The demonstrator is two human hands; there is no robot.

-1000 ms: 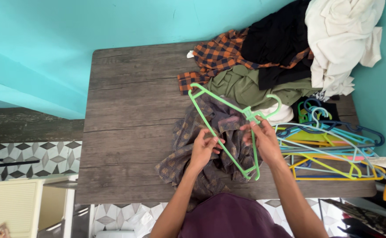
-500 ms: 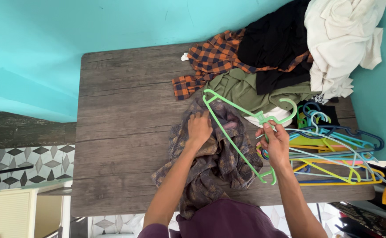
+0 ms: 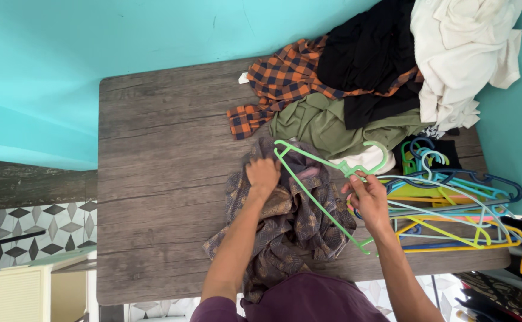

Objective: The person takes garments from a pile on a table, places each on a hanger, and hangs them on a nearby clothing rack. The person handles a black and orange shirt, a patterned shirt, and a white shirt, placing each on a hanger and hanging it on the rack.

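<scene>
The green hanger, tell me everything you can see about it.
The green hanger is a light green triangular frame that looks like plastic, with an open curved hook at its upper right end. It lies tilted above the brown patterned garment on the wooden table. The right hand pinches it near the neck, just below the hook. The left hand grips the garment close to the hanger's far corner.

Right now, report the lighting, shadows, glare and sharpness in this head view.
Head view: light is soft and even, no glare on the wooden table; only faint shadows under the patterned shirt and green hanger. Left hand, right hand and the hanger pile look sharp; wide lens slightly bends the table edges.
</scene>
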